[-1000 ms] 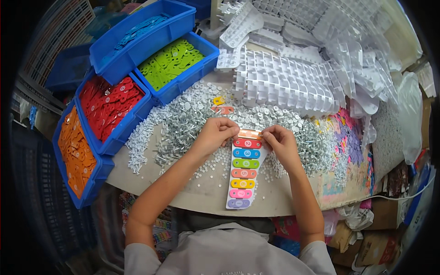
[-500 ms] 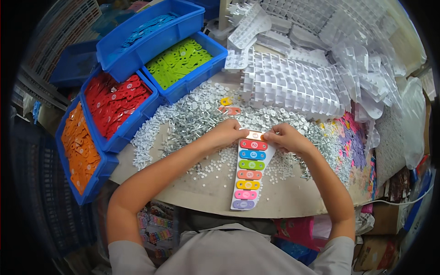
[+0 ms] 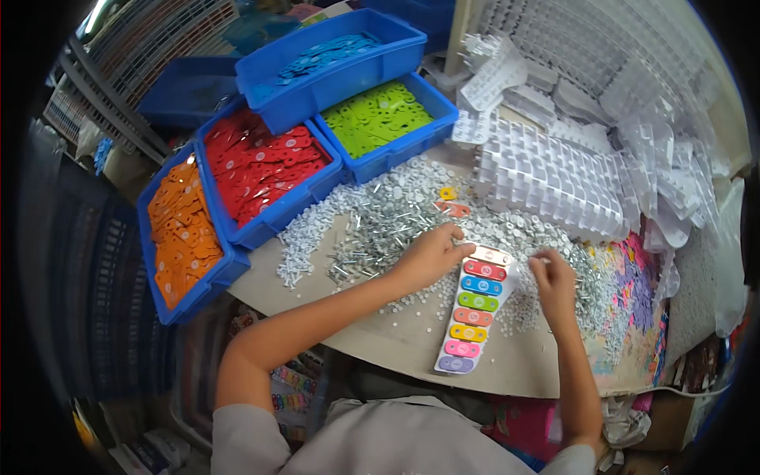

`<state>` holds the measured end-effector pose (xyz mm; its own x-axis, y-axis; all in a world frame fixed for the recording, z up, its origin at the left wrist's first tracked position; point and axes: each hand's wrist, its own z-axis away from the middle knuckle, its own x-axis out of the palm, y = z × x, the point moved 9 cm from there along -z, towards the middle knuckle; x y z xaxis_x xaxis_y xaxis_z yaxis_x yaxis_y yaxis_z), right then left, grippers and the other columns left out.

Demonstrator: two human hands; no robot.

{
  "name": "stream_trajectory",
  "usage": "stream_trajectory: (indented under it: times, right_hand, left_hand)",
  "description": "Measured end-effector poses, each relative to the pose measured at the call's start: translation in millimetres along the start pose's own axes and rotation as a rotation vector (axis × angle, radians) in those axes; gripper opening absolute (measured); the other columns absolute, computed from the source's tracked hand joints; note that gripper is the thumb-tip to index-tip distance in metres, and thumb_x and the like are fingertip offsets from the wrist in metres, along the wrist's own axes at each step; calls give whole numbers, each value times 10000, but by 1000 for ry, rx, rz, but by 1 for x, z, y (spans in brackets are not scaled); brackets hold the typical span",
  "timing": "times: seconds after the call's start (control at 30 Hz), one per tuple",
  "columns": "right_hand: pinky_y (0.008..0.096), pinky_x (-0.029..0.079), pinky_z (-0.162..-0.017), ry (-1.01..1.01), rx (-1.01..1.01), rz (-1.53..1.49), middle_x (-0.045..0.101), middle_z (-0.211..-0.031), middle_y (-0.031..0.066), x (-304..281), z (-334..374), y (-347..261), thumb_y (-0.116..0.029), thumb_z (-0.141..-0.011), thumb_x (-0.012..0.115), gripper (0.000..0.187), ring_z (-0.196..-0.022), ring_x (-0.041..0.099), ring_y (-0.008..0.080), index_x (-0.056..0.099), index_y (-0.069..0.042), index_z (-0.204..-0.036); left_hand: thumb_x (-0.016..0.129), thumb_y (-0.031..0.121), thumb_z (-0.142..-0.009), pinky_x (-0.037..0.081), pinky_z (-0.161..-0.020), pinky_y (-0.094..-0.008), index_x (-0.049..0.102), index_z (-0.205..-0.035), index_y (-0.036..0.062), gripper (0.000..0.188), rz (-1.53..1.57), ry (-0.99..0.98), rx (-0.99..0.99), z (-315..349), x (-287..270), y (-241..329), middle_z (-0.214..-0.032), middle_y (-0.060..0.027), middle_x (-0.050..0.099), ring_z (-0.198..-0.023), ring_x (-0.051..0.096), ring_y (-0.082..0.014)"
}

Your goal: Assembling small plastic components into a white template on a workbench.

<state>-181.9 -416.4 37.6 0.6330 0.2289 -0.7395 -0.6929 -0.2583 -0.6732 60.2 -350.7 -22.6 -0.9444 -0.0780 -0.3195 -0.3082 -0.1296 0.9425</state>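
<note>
A long white plastic tray strip [image 3: 507, 294] lies on the table in front of me, slanting toward the near edge. Coloured plastic tabs [image 3: 478, 302] sit across it in a row, each with a metal-looking dot at its ends. My left hand [image 3: 434, 256] pinches the strip's far end, thumb beside the top tab. To the right of the strip, my right hand [image 3: 556, 286] hovers near the loose white discs and metal rivets [image 3: 522, 229]. Its fingers are curled together, and whatever they may hold is too small to make out.
Blue bins of orange [image 3: 184, 229], red [image 3: 265, 162], green [image 3: 378, 119] and blue tabs [image 3: 328, 57] stand at the left. White moulded trays [image 3: 554, 170] are heaped at the back right. Pink and purple tabs [image 3: 633, 277] lie spread at the right.
My right hand has let go of the strip's top end and moved right, over the small parts. The left hand keeps its hold. The whole view has shifted.
</note>
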Motion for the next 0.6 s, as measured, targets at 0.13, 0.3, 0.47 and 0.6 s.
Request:
stream_trajectory:
  times: [0.13,0.3,0.47,0.6]
  right_hand:
    - [304,419,-631,587,-115,260,564,-777,74,-106,74,64,-119,-1032,592,157,-690,487,129,613,11,-946]
    - [357,465,-796,594,93,487,585,-937,111,-133,125,147,-95,-1006,598,155,-822,536,226,607,8,-1122]
    - [362,470,-829,492,178,431,576,-999,127,-112,129,169,-76,-998,596,184,-862,552,247,585,14,-1157]
    - [373,479,-822,548,121,406,585,-988,142,-117,132,183,-60,-994,595,149,-871,570,274,585,21,-1118]
  left_hand:
    - [650,212,-971,523,-693,-422,678,-1037,47,180,-190,321,126,38,-97,35,-858,-178,699,-771,686,-355]
    - [665,130,-938,539,-714,-420,719,-948,37,108,-519,504,97,64,-177,-2,-932,-161,724,-813,697,-368]
    - [678,120,-921,535,-702,-397,724,-980,61,95,-609,487,111,57,-176,-21,-938,-118,717,-791,690,-323]
    - [707,130,-901,528,-698,-378,727,-994,93,102,-764,500,171,52,-173,-20,-905,-76,675,-789,686,-273]
